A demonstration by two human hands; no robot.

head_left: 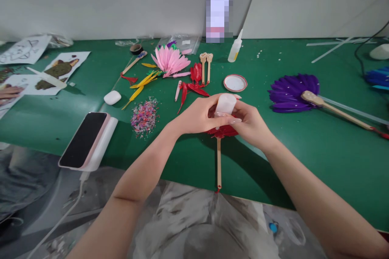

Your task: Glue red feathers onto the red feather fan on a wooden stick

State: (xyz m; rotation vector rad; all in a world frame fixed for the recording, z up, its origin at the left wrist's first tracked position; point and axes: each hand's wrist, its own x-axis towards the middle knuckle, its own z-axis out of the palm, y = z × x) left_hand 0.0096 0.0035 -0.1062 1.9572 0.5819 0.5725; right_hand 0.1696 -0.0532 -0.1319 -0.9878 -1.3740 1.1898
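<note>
Both hands meet over a red feather fan point(223, 131), whose wooden handle points toward the table's front edge. Between them is a white translucent bottle point(225, 104), tilted, its lower end hidden by fingers. My left hand point(199, 116) curls around the bottle's left side, thumb across its front. Against its right side is my right hand point(251, 121), fingers bent and closed in. A white lid with a red rim point(235, 83) lies just beyond the hands. Left of them, small multicoloured chips point(144, 117) form a pile on the green table point(182, 162).
Pink feathers point(170, 61), yellow feathers point(142, 83) and red feathers point(196, 73) lie behind. A glue bottle point(234, 50) stands near the wall. At right is a purple feather fan point(294, 93); at left, a phone point(86, 139) and another person's hand point(10, 94).
</note>
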